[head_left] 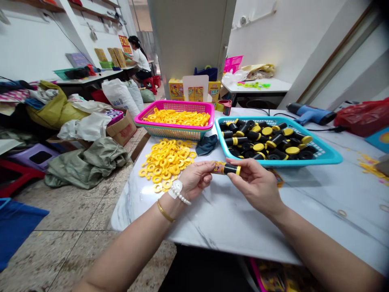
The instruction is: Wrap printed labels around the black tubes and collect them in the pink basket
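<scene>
Over the front of the marble-patterned table, both hands are closed on a small black tube [230,169] with a yellow end. My right hand [258,184] pinches its yellow end between thumb and fingers. My left hand [197,178] grips the other end, where a colourful printed label [218,167] shows; whether that label is fixed to the tube cannot be made out. Just beyond my left hand lies a heap of yellow plastic rings [167,160]. Behind my right hand stands a turquoise basket [328,157] full of black tubes with yellow ends [267,140].
A pink basket [139,120] of yellow ring pieces sits at the back left, with a dark cloth [207,145] beside it. On the right are a blue heat gun [313,114] and a red plastic bag [361,115]. A seated person [141,61] works far off.
</scene>
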The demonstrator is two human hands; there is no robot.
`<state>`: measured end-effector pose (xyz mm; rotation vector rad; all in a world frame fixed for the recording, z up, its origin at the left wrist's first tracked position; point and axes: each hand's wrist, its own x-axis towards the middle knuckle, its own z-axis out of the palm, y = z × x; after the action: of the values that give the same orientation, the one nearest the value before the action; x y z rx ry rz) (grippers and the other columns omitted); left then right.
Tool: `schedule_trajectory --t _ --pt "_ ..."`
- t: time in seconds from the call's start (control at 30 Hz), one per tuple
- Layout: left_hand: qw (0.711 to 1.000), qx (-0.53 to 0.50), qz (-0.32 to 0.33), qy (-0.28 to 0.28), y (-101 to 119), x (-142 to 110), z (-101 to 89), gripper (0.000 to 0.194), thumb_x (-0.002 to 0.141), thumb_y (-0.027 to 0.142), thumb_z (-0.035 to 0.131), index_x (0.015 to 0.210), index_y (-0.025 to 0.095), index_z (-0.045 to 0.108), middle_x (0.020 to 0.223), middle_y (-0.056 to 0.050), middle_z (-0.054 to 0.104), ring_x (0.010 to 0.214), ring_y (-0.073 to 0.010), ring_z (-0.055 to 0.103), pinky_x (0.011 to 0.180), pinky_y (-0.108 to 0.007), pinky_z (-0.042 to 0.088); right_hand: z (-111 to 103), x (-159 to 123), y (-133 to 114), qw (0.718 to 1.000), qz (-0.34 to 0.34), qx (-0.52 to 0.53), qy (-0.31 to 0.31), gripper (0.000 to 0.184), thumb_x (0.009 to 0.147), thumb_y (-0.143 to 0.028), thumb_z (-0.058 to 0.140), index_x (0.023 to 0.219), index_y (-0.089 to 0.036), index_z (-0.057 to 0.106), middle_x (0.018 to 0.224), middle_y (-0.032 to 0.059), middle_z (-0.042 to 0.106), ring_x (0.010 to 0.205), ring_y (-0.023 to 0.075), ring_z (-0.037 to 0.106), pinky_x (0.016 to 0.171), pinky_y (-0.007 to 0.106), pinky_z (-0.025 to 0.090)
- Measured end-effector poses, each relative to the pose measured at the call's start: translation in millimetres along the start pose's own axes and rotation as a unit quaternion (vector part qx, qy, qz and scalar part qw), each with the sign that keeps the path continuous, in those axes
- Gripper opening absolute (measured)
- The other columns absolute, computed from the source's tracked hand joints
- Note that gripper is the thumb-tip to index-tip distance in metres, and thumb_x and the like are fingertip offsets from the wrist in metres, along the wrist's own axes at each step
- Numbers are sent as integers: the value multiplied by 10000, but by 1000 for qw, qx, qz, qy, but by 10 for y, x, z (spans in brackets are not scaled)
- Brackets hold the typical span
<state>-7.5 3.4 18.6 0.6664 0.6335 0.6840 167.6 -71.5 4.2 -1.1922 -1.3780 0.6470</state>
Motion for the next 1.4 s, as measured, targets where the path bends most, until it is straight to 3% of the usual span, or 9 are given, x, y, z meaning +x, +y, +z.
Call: schedule_trajectory --t 0.17,0.3,0.47,0.67,0.9,1.0,1.2,1.3,1.4 --pt "998 35 55 20 -28 -15 -3 357 643 316 885 788 83 658 628 9 556 450 -5 382 364 -106 168 -29 45 -18 999 1 35 -10 254 815 -292 754 1041 -233 655 1002 53 740 888 200 735 827 334 616" --pt "983 104 132 69 8 -36 -6 450 607 384 907 875 115 665 709 3 581 555 -45 479 425 -128 286 -82 72 -32 1000 -5 6 3 308 766 -295 805 1039 -226 682 884 21 714 766 162 698 749 299 608" --pt "969 226 98 -31 45 7 -94 470 618 414 893 919 121 681 742 -16 633 601 -79 533 516 -188 378 -92 75 -11 998 -30 -55 -31 333 782 -308 793 1099 -231 722 932 41 698 752 158 658 680 301 597" --pt "956 261 127 -38 -25 78 -155 426 636 440 874 871 117 724 668 -7 637 585 -86 535 599 -217 404 -79 70 -16 987 -117 -108 -11 348 794 -295 788 1139 -305 746 1016 42 638 851 166 643 685 290 600" --pt "951 248 162 -82 3 26 -99 336 646 370 885 842 128 758 817 -53 710 749 -137 613 741 -251 456 -118 65 -69 995 -81 -37 -40 387 770 -279 814 1144 -265 714 1028 44 661 807 169 696 756 331 628" --pt "951 256 148 -92 12 -1 -92 322 645 342 888 839 120 760 810 -52 709 748 -135 617 748 -249 464 -104 42 -94 994 -89 -62 -34 401 761 -279 822 1141 -255 694 925 32 703 783 186 706 751 346 623" --pt "939 309 95 -113 29 -9 -101 442 651 359 886 1004 127 755 924 -82 725 809 -159 658 770 -257 504 -31 27 -75 963 -201 -178 -39 155 834 -222 715 979 -272 731 952 44 731 830 192 701 721 321 597" --pt "947 300 70 -97 54 9 -124 515 708 480 833 1075 134 728 900 -94 721 707 -130 648 630 -211 476 -41 53 -16 963 -193 -186 -18 175 833 -246 730 1007 -255 719 937 49 714 725 165 673 687 318 593" --pt "963 253 33 -82 74 21 -141 491 699 547 817 922 123 710 771 -71 695 583 -97 603 531 -182 418 -79 77 7 962 -185 -201 -21 233 820 -255 744 1052 -255 724 957 53 724 710 167 681 719 332 605"
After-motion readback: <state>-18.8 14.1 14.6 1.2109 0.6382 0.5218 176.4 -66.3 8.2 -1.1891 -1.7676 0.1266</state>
